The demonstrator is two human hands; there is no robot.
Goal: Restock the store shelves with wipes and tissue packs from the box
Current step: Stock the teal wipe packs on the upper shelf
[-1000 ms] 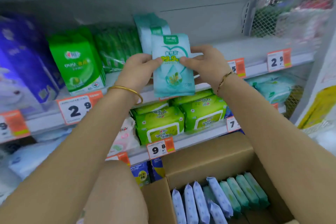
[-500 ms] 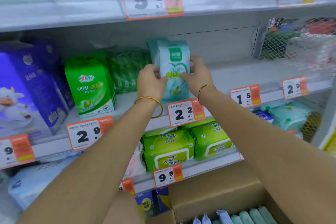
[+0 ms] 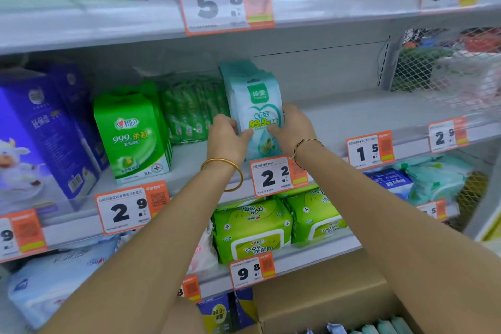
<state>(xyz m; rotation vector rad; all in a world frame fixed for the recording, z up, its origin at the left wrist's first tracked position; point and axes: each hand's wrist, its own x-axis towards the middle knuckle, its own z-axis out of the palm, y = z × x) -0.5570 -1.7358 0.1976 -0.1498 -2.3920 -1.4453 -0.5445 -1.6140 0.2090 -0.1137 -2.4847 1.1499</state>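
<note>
On the middle shelf (image 3: pixel 352 114), above its price tag (image 3: pixel 273 175), both my left hand (image 3: pixel 226 138) and right hand (image 3: pixel 291 127) pinch the wipes pack (image 3: pixel 260 106) upright, steadying it against the row behind.

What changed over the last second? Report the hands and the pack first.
The pale teal soft-plastic wipes pack moved up and back, from in front of the shelf edge onto the white middle shelf, upright against the matching packs behind it. The left hand and right hand still pinch its sides; neither let go. The green wipes carton and purple box stayed put.
</note>
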